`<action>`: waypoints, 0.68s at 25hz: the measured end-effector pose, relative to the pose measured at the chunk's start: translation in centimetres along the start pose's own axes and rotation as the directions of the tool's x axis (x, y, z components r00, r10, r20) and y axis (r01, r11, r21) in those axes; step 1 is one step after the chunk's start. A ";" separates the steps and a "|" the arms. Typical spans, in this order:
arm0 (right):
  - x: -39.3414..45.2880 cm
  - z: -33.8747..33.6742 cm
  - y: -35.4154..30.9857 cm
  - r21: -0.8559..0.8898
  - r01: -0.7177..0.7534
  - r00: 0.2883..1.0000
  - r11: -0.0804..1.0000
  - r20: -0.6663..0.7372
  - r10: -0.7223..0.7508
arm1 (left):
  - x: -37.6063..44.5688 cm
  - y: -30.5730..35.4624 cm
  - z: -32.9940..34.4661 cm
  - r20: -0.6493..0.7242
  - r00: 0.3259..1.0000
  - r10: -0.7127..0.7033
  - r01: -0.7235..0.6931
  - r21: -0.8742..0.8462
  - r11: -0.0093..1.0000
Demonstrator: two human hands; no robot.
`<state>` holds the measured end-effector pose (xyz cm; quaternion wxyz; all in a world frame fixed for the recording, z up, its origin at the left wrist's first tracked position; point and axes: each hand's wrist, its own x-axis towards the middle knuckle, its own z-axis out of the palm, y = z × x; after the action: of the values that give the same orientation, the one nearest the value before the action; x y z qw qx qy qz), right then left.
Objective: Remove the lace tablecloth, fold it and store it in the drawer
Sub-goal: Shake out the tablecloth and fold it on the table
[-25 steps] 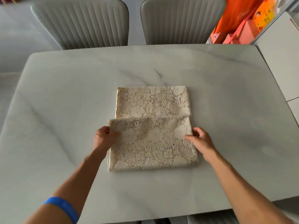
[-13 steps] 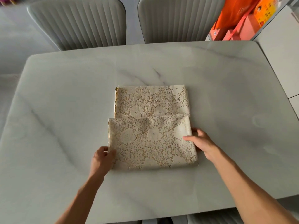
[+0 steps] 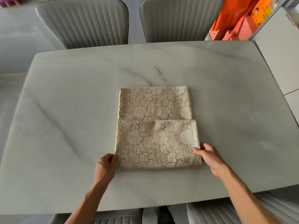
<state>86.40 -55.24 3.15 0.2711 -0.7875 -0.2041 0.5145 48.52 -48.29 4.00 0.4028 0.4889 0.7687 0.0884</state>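
While the pale marble table (image 3: 80, 110) takes up nearly the whole room from where one stands, two grey ribbed chairs (image 3: 84, 23) sit pushed in along its far side, and more ribbed seats of the same kind show under the near edge. Off past the far right corner stand orange and pink gift bags (image 3: 234, 18) next to a white cabinet (image 3: 278, 59).

Near the middle of the table, a bit toward the person, lies the lace tablecloth (image 3: 155, 126), cream with a flower and leaf pattern, already folded into a neat rectangle. Its near half is doubled over on top, leaving a single-looking layer showing at the far end.

The left hand (image 3: 106, 165) pinches the near left corner of the cloth, fingers curled around the edge. The right hand (image 3: 208, 157) grips the near right edge, thumb resting on top of the lace and fingers tucked beside it.
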 end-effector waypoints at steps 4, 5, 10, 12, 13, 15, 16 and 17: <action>-1.2 0.3 1.6 -0.201 0.007 0.995 0.980 -0.099 -0.028 | -0.5 -0.4 0.4 -0.040 0.998 0.047 -0.047 -0.017 0.999; -1.4 0.8 1.8 -0.282 0.001 0.986 0.959 -0.160 -0.048 | -0.7 -0.6 0.6 -0.063 0.997 0.050 -0.049 0.013 0.999; -2.5 2.8 1.2 -0.427 -0.032 0.917 0.904 -0.372 -0.143 | -1.7 -0.3 0.8 -0.162 0.987 0.001 0.013 0.088 0.996; -3.5 3.2 1.3 -0.546 0.100 0.856 0.832 -0.379 -0.352 | -2.4 -0.4 0.7 -0.185 0.948 0.258 -0.197 0.293 0.936; -4.2 3.5 1.6 -0.666 0.227 0.812 0.711 -0.274 -0.516 | -2.7 -0.7 0.9 -0.096 0.888 0.449 -0.378 0.405 0.833; -5.1 4.1 2.6 -0.808 0.455 0.758 0.374 0.131 -0.639 | -3.5 -0.8 1.4 0.207 0.733 0.648 -0.646 0.510 0.568; -5.2 4.5 2.9 -0.832 0.496 0.767 0.249 0.285 -0.575 | -3.7 -0.6 1.8 0.301 0.692 0.656 -0.692 0.536 0.484; -5.4 4.8 3.0 -0.850 0.492 0.794 0.187 0.350 -0.497 | -3.7 -0.4 2.2 0.333 0.678 0.655 -0.700 0.566 0.436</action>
<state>80.00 -59.73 3.45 -0.0595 -0.6916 -0.6929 0.1951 50.54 -52.13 4.34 0.1594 0.8650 0.4734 -0.0483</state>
